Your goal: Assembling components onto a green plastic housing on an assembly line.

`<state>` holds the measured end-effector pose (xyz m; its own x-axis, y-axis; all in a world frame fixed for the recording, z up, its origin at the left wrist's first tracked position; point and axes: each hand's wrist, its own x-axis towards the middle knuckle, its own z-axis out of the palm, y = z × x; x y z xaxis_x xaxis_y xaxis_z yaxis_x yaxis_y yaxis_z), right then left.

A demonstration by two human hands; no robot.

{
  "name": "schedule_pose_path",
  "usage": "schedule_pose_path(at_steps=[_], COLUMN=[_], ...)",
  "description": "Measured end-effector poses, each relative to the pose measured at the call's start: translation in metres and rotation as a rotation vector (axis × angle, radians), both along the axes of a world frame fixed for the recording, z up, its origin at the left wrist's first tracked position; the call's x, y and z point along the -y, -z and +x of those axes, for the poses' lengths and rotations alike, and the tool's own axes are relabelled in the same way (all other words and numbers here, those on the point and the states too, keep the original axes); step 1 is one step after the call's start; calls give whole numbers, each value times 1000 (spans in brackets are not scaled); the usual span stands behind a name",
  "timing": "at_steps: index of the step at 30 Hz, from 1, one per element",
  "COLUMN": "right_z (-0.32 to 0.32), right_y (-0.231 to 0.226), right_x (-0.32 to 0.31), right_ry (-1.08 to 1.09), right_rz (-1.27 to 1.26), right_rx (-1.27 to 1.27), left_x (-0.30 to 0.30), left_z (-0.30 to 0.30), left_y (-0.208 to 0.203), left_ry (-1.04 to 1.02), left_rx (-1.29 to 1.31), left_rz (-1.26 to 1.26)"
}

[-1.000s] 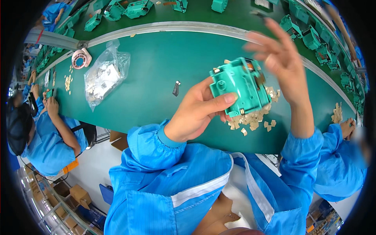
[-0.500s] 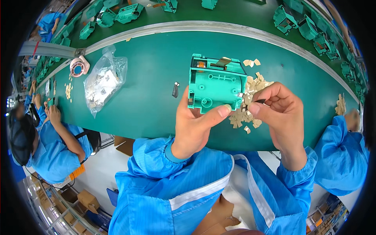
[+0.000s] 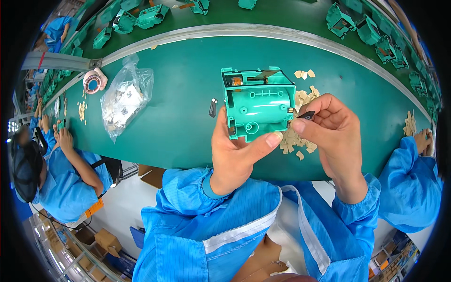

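A teal plastic housing [image 3: 258, 101] is raised above the green table, its open side facing me. My left hand [image 3: 237, 152] grips its lower left part, the thumb pressed along the bottom edge. At the housing's right edge, my right hand [image 3: 336, 134] pinches a small black piece [image 3: 306, 115] with a pointed end between thumb and fingers. The piece sits close to the housing's lower right corner; whether it touches cannot be made out. A similar black piece [image 3: 213, 108] with a pale end lies on the table left of the housing.
Small beige paper pieces [image 3: 307, 96] are heaped behind my right hand. A clear plastic bag [image 3: 127, 101] of pale pieces and a tape roll [image 3: 94, 81] lie to the left. Beyond a metal rail [image 3: 225, 30], more teal housings [image 3: 152, 16] stand. Co-workers in blue sit at both sides.
The housing has tilted and shifted slightly left in my left hand. My right hand has moved a little up and left, and the black piece is turned so more of it shows.
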<state>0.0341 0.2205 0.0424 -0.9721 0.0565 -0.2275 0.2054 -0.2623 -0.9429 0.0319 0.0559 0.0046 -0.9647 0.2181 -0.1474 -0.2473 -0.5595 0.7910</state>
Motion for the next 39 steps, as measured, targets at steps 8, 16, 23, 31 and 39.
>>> schedule_pose_path(at_steps=[8, 16, 23, 31, 39], right_z=[-1, 0, 2, 1, 1], right_y=[-1, -1, 2, 3, 10], right_x=[1, 4, 7, 6, 5], right_ry=[1, 4, 38, 36, 36], right_rz=[35, 62, 110, 145, 24], right_rx=[14, 5, -50, -84, -19], left_x=[0, 1, 1, -1, -2], left_z=[0, 0, -1, -1, 4], left_y=[2, 5, 4, 5, 6], left_ry=[-13, -29, -15, -19, -40], left_rx=[-65, -71, -70, -73, -53], left_rz=[-38, -41, -57, -70, -60])
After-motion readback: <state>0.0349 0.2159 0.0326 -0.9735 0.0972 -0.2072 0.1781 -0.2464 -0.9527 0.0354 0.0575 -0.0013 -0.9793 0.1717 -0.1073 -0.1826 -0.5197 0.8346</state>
